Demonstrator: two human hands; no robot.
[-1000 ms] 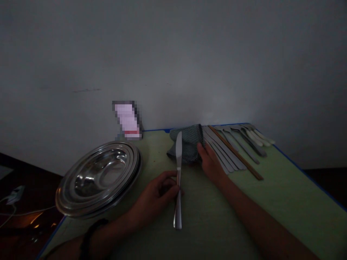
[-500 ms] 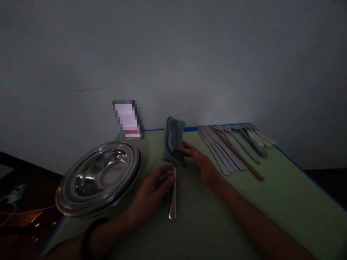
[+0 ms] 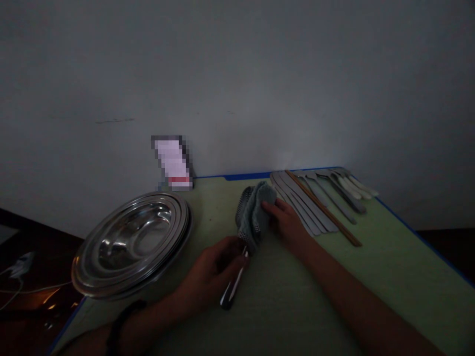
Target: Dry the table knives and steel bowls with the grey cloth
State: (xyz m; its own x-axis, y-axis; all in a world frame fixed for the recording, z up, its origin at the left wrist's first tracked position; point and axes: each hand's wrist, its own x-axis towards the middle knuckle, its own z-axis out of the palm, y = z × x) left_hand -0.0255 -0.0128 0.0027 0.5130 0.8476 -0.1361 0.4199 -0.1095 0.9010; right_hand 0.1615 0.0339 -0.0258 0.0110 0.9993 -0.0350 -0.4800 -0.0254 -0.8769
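Note:
My left hand point(image 3: 220, 264) is closed around a shiny metal utensil handle point(image 3: 230, 291), its lower end sticking out toward me. A folded grey-green cloth point(image 3: 264, 202) covers the far part of that utensil, so its head is hidden and I cannot tell its kind. My right hand point(image 3: 285, 222) pinches the cloth from the right side. Both hands are over the middle of the table. To their right lie several flat metal utensils point(image 3: 297, 205) side by side, partly behind my right hand.
A stack of steel plates point(image 3: 83, 267) stands left on the green table point(image 3: 289, 306). Wooden chopsticks point(image 3: 330, 215), metal spoons point(image 3: 336, 205) and white-handled utensils point(image 3: 354, 188) lie at the right. A blurred-out phone point(image 3: 172, 160) leans on the wall point(image 3: 237, 89).
The cloth has moved right and toward me, tilting with the utensil under it. The handle now slants, its near end further left. My right hand has shifted right and slightly nearer.

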